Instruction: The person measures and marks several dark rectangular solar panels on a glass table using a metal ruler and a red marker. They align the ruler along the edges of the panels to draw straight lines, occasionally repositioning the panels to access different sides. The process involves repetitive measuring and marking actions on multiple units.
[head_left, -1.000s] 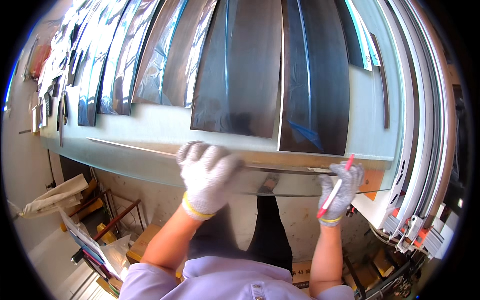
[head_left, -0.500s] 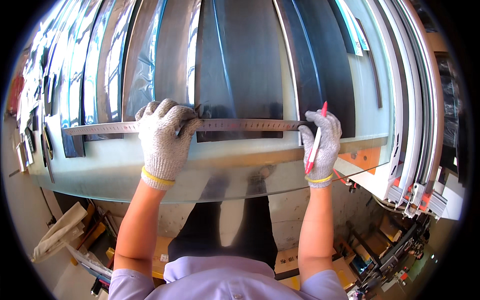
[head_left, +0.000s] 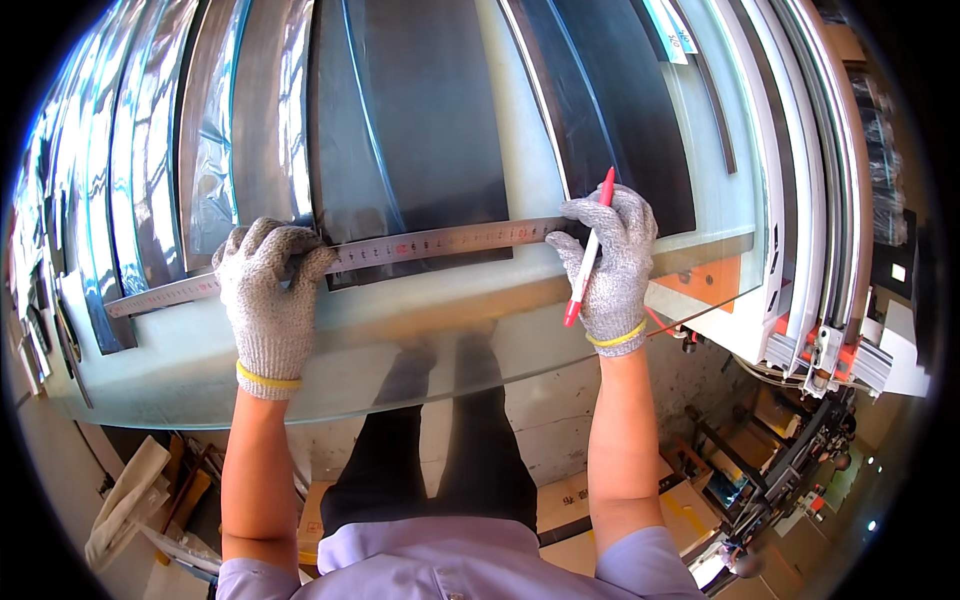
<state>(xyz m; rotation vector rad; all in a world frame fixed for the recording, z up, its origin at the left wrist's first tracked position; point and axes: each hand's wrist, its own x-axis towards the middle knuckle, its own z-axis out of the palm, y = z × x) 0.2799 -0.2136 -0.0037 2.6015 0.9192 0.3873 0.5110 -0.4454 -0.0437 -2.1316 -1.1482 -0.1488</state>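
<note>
A long steel ruler (head_left: pixel 430 243) lies across the near ends of several dark, flat strips. My left hand (head_left: pixel 268 305), in a grey knit glove, grips it with curled fingers by the left edge of a wide dark strip (head_left: pixel 430 120). Thumb and fingers of my gloved right hand (head_left: pixel 618 270) close at the ruler's right end, beside another dark strip (head_left: pixel 640 130). Slanting through that same hand is a white marker pen (head_left: pixel 588 265) with red ends. The right tip of the ruler is partly hidden by the fingers.
The strips rest on a glass-topped table (head_left: pixel 450 350) with a curved-looking near edge. More shiny, film-covered strips (head_left: pixel 150 140) stand in a row to the left. Metal rails (head_left: pixel 815 180) run along the right side. Cardboard (head_left: pixel 565 505) lies below the table.
The view has turned, so the strips, ruler and both hands appear farther left and slightly tilted. Both hands keep their hold, and the ruler stays across the strips.
</note>
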